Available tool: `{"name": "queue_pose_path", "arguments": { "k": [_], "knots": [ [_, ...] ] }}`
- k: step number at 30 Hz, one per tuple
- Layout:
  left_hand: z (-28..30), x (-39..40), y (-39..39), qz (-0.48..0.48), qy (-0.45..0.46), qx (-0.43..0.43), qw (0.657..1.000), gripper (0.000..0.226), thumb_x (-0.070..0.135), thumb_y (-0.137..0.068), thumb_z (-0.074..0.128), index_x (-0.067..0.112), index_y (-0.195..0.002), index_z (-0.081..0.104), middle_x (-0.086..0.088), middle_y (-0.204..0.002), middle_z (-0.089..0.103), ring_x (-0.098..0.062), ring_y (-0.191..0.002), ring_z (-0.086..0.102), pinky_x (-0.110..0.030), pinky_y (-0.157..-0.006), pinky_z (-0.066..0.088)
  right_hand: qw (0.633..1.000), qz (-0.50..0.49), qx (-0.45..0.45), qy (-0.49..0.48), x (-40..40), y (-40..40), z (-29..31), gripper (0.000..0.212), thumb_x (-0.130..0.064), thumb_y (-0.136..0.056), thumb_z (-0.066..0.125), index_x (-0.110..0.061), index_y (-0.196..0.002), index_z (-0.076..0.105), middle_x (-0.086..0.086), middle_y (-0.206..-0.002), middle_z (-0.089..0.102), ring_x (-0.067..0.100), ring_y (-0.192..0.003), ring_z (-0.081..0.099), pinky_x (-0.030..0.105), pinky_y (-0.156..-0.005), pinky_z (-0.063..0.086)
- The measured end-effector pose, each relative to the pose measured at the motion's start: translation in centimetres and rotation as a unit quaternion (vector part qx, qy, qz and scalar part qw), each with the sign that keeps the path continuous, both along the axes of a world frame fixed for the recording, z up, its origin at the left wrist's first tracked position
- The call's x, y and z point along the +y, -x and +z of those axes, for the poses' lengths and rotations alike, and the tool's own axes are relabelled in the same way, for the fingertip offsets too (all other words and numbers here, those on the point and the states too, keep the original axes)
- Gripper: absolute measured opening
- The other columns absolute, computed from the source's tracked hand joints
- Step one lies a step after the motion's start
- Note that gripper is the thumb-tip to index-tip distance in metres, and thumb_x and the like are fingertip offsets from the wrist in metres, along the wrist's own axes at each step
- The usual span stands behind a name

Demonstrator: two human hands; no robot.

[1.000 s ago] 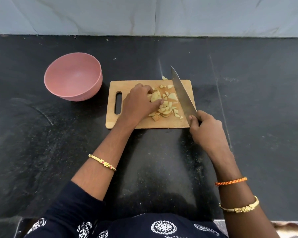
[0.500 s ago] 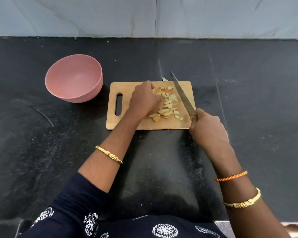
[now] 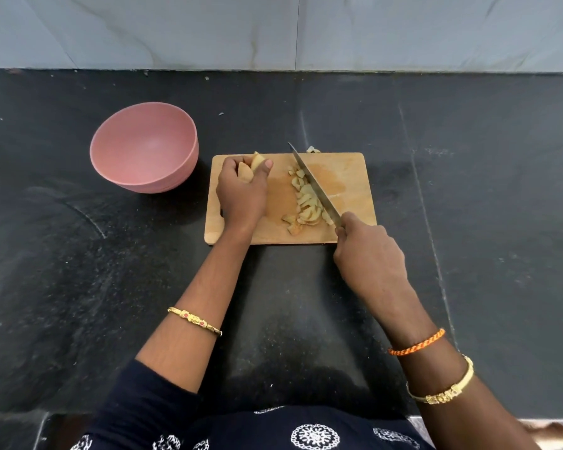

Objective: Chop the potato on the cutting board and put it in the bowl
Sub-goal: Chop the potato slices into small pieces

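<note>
Several potato pieces [image 3: 249, 168] inside left fingers [image 3: 267, 164].

I count one pink bowl [image 3: 143, 147], one wooden cutting board [image 3: 348, 177], one knife [image 3: 312, 183]. Two hands in view: left hand [image 3: 241, 190], right hand [image 3: 368, 258]. Potato pieces: one loose pile [image 3: 306, 203] on the board, exact number not countable; a few pieces [image 3: 249, 168] in the left hand; one stray bit [image 3: 312, 149] beyond the far edge. Three bracelets in all.

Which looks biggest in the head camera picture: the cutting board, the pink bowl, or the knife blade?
1. cutting board
2. pink bowl, looks a bit smaller than the board
3. knife blade, thin and clearly smallest
</note>
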State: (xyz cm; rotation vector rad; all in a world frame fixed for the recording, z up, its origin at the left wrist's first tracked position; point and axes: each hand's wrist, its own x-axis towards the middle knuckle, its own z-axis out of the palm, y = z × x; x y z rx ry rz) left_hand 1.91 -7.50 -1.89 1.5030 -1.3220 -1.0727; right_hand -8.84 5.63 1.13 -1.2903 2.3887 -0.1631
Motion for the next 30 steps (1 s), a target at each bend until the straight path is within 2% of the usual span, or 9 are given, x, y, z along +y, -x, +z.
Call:
{"name": "queue_pose_path", "arguments": {
  "k": [2,6,8,11,13,17,20,24,30],
  "knots": [
    [-0.2,0.2,-0.2,0.015,0.002,0.024,1.000,0.021,0.027,-0.082,0.070,0.015,-0.094,0.057,0.015,-0.082,0.057,0.003,-0.073,0.053,0.000,-0.062,0.039,1.000,0.005,-0.007,0.005,-0.1,-0.6,0.0,0.010,-0.018,-0.099,0.037,-0.019,-0.104,0.045,0.004,-0.077,0.049,0.027,-0.073,0.056,0.036,-0.063,0.047],
    [-0.6,0.2,-0.5,0.038,0.023,0.047,0.998,0.021,0.026,-0.081,0.071,0.015,-0.092,0.056,0.012,-0.086,0.059,-0.002,-0.080,0.056,-0.012,-0.074,0.046,0.999,0.017,-0.032,0.021,-0.3,-2.0,-0.1,0.005,-0.017,-0.098,0.037,-0.019,-0.096,0.041,0.004,-0.074,0.046,0.026,-0.068,0.049,0.034,-0.061,0.040],
    [-0.8,0.6,-0.4,0.048,0.046,0.054,0.996,0.020,0.024,-0.082,0.070,0.015,-0.092,0.055,0.011,-0.086,0.058,-0.002,-0.081,0.055,-0.010,-0.075,0.044,0.998,0.006,-0.050,0.047,-0.2,-2.1,-0.2,0.008,-0.019,-0.099,0.037,-0.020,-0.091,0.039,0.004,-0.072,0.047,0.026,-0.066,0.048,0.034,-0.061,0.038],
    [-1.0,1.8,-0.4,0.077,0.103,0.058,0.990,0.020,0.021,-0.084,0.068,0.014,-0.090,0.051,0.015,-0.083,0.054,0.006,-0.078,0.052,-0.007,-0.075,0.040,0.992,-0.053,-0.073,0.088,0.9,-1.5,-0.4,0.013,-0.025,-0.100,0.036,-0.019,-0.090,0.039,0.003,-0.068,0.045,0.027,-0.065,0.045,0.035,-0.061,0.037],
    [-1.2,2.3,-0.5,0.100,0.134,0.068,0.984,0.020,0.019,-0.085,0.067,0.012,-0.091,0.049,0.015,-0.084,0.051,0.009,-0.079,0.051,-0.008,-0.078,0.039,0.985,-0.096,-0.090,0.109,2.1,-1.3,-0.6,0.018,-0.028,-0.100,0.036,-0.017,-0.088,0.040,0.006,-0.068,0.049,0.031,-0.066,0.050,0.039,-0.062,0.043],
    [-1.5,2.7,-0.1,0.114,0.132,0.082,0.981,0.019,0.020,-0.087,0.065,0.014,-0.092,0.048,0.014,-0.086,0.052,-0.001,-0.083,0.052,-0.018,-0.083,0.045,0.980,-0.130,-0.111,0.105,3.6,-2.1,-1.0,0.019,-0.030,-0.100,0.036,-0.016,-0.088,0.040,0.012,-0.074,0.057,0.036,-0.072,0.057,0.045,-0.068,0.050],
    [-1.2,2.8,0.1,0.103,0.121,0.088,0.983,0.019,0.021,-0.087,0.064,0.014,-0.093,0.048,0.013,-0.086,0.052,-0.003,-0.083,0.052,-0.016,-0.082,0.045,0.985,-0.106,-0.109,0.081,3.2,-3.0,-1.3,0.015,-0.029,-0.101,0.033,-0.018,-0.092,0.038,0.011,-0.076,0.056,0.035,-0.074,0.056,0.041,-0.066,0.046],
    [-0.9,2.6,-0.5,0.065,0.105,0.069,0.990,0.020,0.022,-0.088,0.064,0.013,-0.093,0.047,0.011,-0.085,0.051,-0.002,-0.080,0.051,-0.015,-0.077,0.045,0.990,-0.078,-0.104,0.052,1.9,-3.8,-1.3,0.011,-0.024,-0.102,0.030,-0.017,-0.094,0.032,0.002,-0.069,0.040,0.030,-0.073,0.048,0.036,-0.063,0.037],
    [0.1,1.3,-2.4,-0.076,0.094,-0.046,0.992,0.019,0.020,-0.086,0.063,0.018,-0.102,0.052,0.015,-0.088,0.056,0.007,-0.080,0.054,-0.010,-0.075,0.045,0.989,-0.054,-0.124,0.063,0.5,-4.0,-0.8,0.008,-0.019,-0.100,0.034,-0.014,-0.096,0.039,0.005,-0.077,0.044,0.032,-0.078,0.049,0.037,-0.066,0.040]
  ]
}}
